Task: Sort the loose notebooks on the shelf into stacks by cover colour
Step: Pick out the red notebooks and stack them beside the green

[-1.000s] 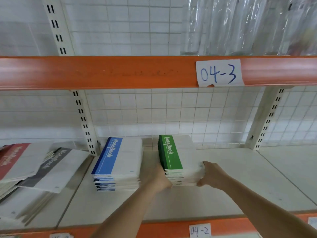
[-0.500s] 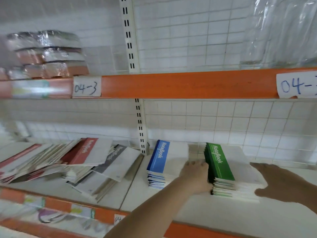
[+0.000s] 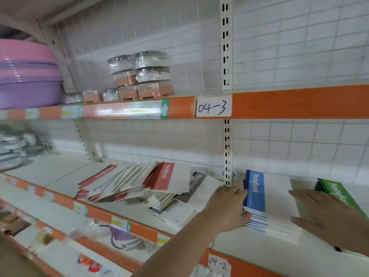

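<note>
Left hand (image 3: pixel 227 206) touches blue stack (image 3: pixel 257 198) beside loose notebooks (image 3: pixel 139 184).

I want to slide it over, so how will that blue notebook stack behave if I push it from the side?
The blue stack would probably shear rather than move as one: its lower edges already look fanned. It likely feels heavy, being many notebooks deep. The left hand rests against its side; the right hand could steady the other.
</note>
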`<action>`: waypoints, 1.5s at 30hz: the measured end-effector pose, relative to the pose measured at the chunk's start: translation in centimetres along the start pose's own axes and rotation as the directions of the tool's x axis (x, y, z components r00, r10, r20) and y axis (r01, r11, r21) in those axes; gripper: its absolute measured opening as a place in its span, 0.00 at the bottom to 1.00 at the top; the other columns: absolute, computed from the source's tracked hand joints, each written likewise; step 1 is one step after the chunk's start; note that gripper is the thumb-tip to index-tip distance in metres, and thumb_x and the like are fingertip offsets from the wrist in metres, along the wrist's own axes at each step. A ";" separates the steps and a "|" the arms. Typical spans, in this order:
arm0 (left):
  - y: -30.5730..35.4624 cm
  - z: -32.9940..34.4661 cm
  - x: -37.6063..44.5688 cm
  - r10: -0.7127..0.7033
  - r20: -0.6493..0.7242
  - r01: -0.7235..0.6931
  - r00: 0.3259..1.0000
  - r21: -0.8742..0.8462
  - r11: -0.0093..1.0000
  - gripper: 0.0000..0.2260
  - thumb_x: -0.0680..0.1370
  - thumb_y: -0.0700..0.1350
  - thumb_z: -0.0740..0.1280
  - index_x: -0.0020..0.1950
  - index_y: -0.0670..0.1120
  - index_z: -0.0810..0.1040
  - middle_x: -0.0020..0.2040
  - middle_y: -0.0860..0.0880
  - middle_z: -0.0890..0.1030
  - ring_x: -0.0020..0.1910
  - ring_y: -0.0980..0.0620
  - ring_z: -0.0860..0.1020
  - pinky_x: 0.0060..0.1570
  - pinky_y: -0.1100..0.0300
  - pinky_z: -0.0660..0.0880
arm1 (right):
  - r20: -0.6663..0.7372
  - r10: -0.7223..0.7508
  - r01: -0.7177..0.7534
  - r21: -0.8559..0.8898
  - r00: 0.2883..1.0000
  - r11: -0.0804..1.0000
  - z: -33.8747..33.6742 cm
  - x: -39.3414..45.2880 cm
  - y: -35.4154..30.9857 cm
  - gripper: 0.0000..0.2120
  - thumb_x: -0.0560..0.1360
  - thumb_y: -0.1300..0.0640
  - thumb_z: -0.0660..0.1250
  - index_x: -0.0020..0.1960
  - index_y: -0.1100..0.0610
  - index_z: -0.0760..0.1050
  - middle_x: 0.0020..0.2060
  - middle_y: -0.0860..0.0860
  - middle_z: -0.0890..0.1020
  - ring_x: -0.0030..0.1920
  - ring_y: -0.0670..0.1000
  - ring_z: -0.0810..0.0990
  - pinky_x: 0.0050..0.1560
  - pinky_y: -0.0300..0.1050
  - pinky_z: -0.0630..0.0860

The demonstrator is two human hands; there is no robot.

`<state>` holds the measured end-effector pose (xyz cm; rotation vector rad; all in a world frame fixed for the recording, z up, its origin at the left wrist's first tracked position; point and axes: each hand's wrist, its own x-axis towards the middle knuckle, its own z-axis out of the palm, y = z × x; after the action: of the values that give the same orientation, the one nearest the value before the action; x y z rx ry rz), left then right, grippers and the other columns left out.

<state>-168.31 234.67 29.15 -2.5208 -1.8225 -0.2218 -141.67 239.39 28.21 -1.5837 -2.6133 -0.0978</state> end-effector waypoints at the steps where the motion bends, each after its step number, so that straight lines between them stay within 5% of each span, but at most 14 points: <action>1: -1.4 -0.1 -0.8 -0.009 0.009 0.009 1.000 0.007 1.000 0.27 0.80 0.53 0.61 0.75 0.42 0.61 0.76 0.44 0.63 0.73 0.44 0.62 0.73 0.47 0.56 | -0.041 -0.028 0.028 -0.015 0.999 0.999 0.5 0.7 -1.3 0.49 0.64 0.20 0.30 0.75 0.43 0.58 0.69 0.37 0.66 0.69 0.45 0.69 0.68 0.42 0.64; 4: -5.8 -0.6 -3.6 -0.033 0.025 0.032 0.999 0.045 0.998 0.28 0.81 0.54 0.59 0.78 0.45 0.56 0.78 0.45 0.58 0.76 0.46 0.58 0.75 0.48 0.52 | -0.033 -0.098 0.097 -0.026 0.995 0.995 1.0 2.6 -6.4 0.50 0.59 0.20 0.26 0.75 0.40 0.45 0.69 0.32 0.54 0.74 0.41 0.56 0.70 0.34 0.49; 8: -12.5 -1.2 -7.0 -0.062 0.056 0.058 0.996 0.058 0.997 0.27 0.81 0.55 0.58 0.78 0.46 0.58 0.78 0.47 0.58 0.76 0.49 0.58 0.75 0.52 0.50 | -0.054 -0.093 0.094 0.017 0.994 0.995 1.1 5.1 -14.2 0.33 0.76 0.34 0.55 0.76 0.44 0.51 0.74 0.40 0.58 0.73 0.43 0.60 0.69 0.34 0.55; 17: -26.5 -1.6 -13.0 -0.057 -0.005 0.057 0.998 0.058 0.997 0.27 0.80 0.59 0.54 0.77 0.50 0.61 0.76 0.53 0.63 0.74 0.53 0.63 0.73 0.58 0.55 | -0.028 -0.090 0.092 0.065 0.996 0.994 3.3 11.5 -27.5 0.32 0.78 0.37 0.54 0.77 0.48 0.50 0.76 0.45 0.57 0.75 0.46 0.55 0.73 0.40 0.50; 20: -30.2 -1.2 -14.3 -0.075 -0.036 0.077 0.997 0.086 0.993 0.26 0.73 0.60 0.54 0.62 0.49 0.80 0.60 0.52 0.81 0.57 0.54 0.81 0.58 0.57 0.75 | -0.035 -0.090 0.093 0.085 0.995 0.992 3.5 13.2 -31.0 0.32 0.79 0.39 0.56 0.77 0.48 0.50 0.76 0.45 0.57 0.75 0.46 0.55 0.73 0.40 0.49; 22: -32.1 -1.5 -14.8 -0.099 -0.034 0.102 0.995 0.120 0.988 0.24 0.70 0.60 0.56 0.54 0.51 0.83 0.51 0.55 0.84 0.47 0.57 0.83 0.47 0.60 0.79 | -0.022 -0.103 0.104 0.079 0.994 0.991 3.7 14.5 -32.7 0.32 0.79 0.40 0.56 0.78 0.49 0.50 0.76 0.45 0.56 0.75 0.46 0.54 0.73 0.41 0.49; 28: -35.6 -2.1 -15.0 -0.128 -0.070 0.135 0.989 0.107 0.985 0.23 0.74 0.58 0.62 0.63 0.49 0.79 0.63 0.51 0.79 0.60 0.52 0.79 0.61 0.53 0.74 | 0.053 -0.113 0.113 0.007 0.992 0.994 4.5 17.8 -35.1 0.33 0.80 0.41 0.56 0.78 0.51 0.47 0.78 0.49 0.51 0.76 0.49 0.52 0.74 0.45 0.48; 32: -37.0 -1.3 -14.3 -0.151 0.012 0.150 0.988 0.058 0.987 0.27 0.80 0.55 0.60 0.78 0.52 0.59 0.78 0.54 0.59 0.77 0.54 0.58 0.76 0.57 0.53 | 0.103 -0.085 0.082 0.031 0.991 0.996 5.8 19.8 -35.5 0.34 0.81 0.43 0.55 0.78 0.52 0.40 0.78 0.52 0.45 0.77 0.51 0.47 0.75 0.45 0.45; 34: -37.7 -0.6 -14.2 -0.161 0.004 0.161 0.987 0.045 0.986 0.26 0.80 0.53 0.61 0.77 0.52 0.59 0.78 0.54 0.59 0.76 0.54 0.59 0.75 0.57 0.55 | 0.063 -0.072 0.070 0.030 0.995 0.997 6.7 20.3 -35.4 0.33 0.81 0.45 0.54 0.78 0.54 0.42 0.78 0.51 0.48 0.77 0.50 0.49 0.75 0.46 0.46; 36: -37.9 -0.2 -14.4 -0.160 0.019 0.160 0.987 0.015 0.987 0.26 0.80 0.51 0.61 0.77 0.52 0.59 0.77 0.54 0.61 0.75 0.53 0.61 0.74 0.58 0.57 | -0.031 -0.077 0.077 0.005 0.997 0.997 7.4 20.4 -35.4 0.32 0.78 0.46 0.62 0.77 0.56 0.56 0.74 0.51 0.63 0.73 0.51 0.64 0.72 0.49 0.60; 38: -38.2 0.2 -14.3 -0.159 0.016 0.159 0.987 0.019 0.987 0.27 0.80 0.51 0.61 0.78 0.52 0.58 0.76 0.54 0.62 0.75 0.54 0.62 0.73 0.59 0.58 | -0.112 -0.078 0.076 -0.018 0.991 0.997 7.3 20.6 -35.5 0.31 0.63 0.47 0.79 0.64 0.54 0.77 0.55 0.48 0.82 0.52 0.48 0.82 0.52 0.45 0.79; 39: -38.3 0.3 -14.2 -0.169 0.012 0.169 0.985 0.021 0.985 0.27 0.80 0.51 0.61 0.78 0.52 0.58 0.76 0.54 0.62 0.75 0.54 0.62 0.73 0.59 0.58 | -0.144 -0.077 0.068 -0.067 0.987 0.995 7.3 20.5 -35.6 0.29 0.58 0.48 0.81 0.58 0.51 0.80 0.47 0.45 0.84 0.44 0.46 0.82 0.43 0.41 0.80; 42: -38.1 0.6 -13.6 -0.180 -0.006 0.180 0.984 0.048 0.983 0.26 0.80 0.53 0.61 0.77 0.52 0.58 0.77 0.54 0.60 0.75 0.54 0.61 0.72 0.59 0.58 | -0.053 -0.076 0.074 -0.045 0.996 0.996 6.2 20.2 -35.5 0.18 0.75 0.51 0.66 0.64 0.49 0.74 0.50 0.48 0.82 0.51 0.49 0.79 0.49 0.42 0.74; 45: -37.4 0.5 -12.8 -0.167 -0.020 0.168 0.986 0.072 0.983 0.25 0.81 0.54 0.59 0.77 0.52 0.57 0.78 0.54 0.58 0.76 0.54 0.58 0.72 0.59 0.58 | -0.012 -0.125 0.126 0.011 0.992 0.992 5.1 19.6 -34.4 0.17 0.79 0.47 0.60 0.67 0.46 0.71 0.54 0.50 0.80 0.54 0.49 0.77 0.52 0.43 0.73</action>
<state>-207.61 234.47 24.59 -2.3139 -1.9994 -0.1712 -181.38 241.24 24.81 -1.4101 -2.6983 -0.0988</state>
